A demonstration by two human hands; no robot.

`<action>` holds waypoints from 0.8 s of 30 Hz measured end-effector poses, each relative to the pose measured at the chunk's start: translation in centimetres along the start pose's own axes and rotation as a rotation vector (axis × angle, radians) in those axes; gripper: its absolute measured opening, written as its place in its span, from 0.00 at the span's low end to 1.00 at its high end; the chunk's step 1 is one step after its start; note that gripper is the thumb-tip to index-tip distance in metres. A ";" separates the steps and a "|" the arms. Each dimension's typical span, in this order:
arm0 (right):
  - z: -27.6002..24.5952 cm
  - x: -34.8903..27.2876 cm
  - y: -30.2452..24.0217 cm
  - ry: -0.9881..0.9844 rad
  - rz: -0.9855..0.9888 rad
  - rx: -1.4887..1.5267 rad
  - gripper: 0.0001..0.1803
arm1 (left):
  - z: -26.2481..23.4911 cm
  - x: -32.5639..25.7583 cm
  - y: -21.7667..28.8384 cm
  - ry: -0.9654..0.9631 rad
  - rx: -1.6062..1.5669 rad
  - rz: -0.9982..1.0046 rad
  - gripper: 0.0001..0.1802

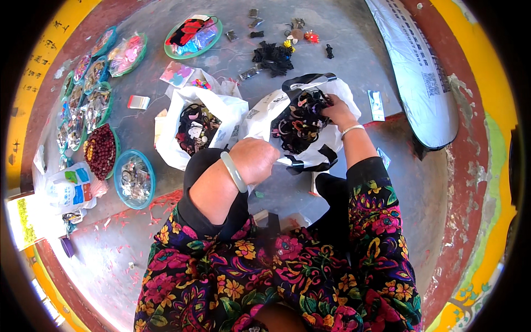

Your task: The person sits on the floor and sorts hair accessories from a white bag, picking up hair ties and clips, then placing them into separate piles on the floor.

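Observation:
A white bag [264, 115] with black handles stands with its mouth turned up, full of dark hair ties [298, 126] with small coloured ornaments. My right hand [339, 115] reaches over its right side, fingers and thumb closed on hair ties at the edge of the pile. At the bag's near left rim, my left hand [255, 159] is curled into a fist; its fingertips are turned away, so what it grips is hidden. Left of it stands a second white bag [228, 110], holding more dark hair accessories [196, 128] with a pale piece on top.
Green and blue baskets of packaged trinkets line the left, among them dark red beads [101, 152] and a blue basket [152, 188]. Beyond the bags lie black cords [273, 58] and a round green tray [217, 44]. A long silvery panel [415, 72] lies at right.

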State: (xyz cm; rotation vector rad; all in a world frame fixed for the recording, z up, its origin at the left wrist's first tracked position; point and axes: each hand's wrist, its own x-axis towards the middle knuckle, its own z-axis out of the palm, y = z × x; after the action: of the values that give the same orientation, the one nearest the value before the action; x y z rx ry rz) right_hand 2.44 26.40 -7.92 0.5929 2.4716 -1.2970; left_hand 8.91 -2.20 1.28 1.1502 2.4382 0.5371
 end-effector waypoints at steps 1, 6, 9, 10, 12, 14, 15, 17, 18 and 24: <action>-0.3 0.2 0.3 0.059 -0.041 -0.125 0.30 | 0.0 0.1 0.1 -0.003 -0.003 0.008 0.09; -0.9 -0.3 1.6 0.163 -0.023 -0.222 0.28 | 0.1 0.2 0.6 -0.002 -0.003 0.004 0.08; -1.8 -2.4 0.6 0.099 -0.082 -0.417 0.27 | 0.3 0.2 1.0 -0.026 0.009 -0.008 0.07; -2.5 -3.2 0.0 0.023 -0.114 -0.486 0.26 | 0.4 0.1 1.2 -0.046 0.019 -0.016 0.06; -4.7 -5.4 -1.8 -0.005 -0.091 -0.445 0.24 | 0.9 0.1 1.4 0.002 0.020 0.033 0.06; -6.0 -9.7 -5.3 0.314 -0.091 -0.520 0.21 | 1.0 -0.1 1.5 0.013 0.032 0.038 0.06; -6.5 -11.3 -6.0 0.482 -0.081 -0.553 0.20 | 1.0 0.0 1.7 -0.002 0.045 0.038 0.06; -6.9 -11.6 -5.0 0.360 0.072 -0.586 0.24 | 0.7 0.1 2.0 0.013 0.059 0.042 0.05; -6.6 -10.9 -3.4 0.293 0.110 -0.617 0.25 | 0.8 0.0 2.1 0.042 0.052 0.052 0.05; -4.5 -6.8 0.8 -0.134 0.350 -0.357 0.20 | 1.2 -0.2 3.2 0.014 0.076 0.064 0.05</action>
State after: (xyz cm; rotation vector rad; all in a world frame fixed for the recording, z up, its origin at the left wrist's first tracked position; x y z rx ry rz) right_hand 8.49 29.03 -3.07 0.7713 2.2793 -0.7190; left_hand 11.63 -0.25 1.88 1.2629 2.4602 0.4759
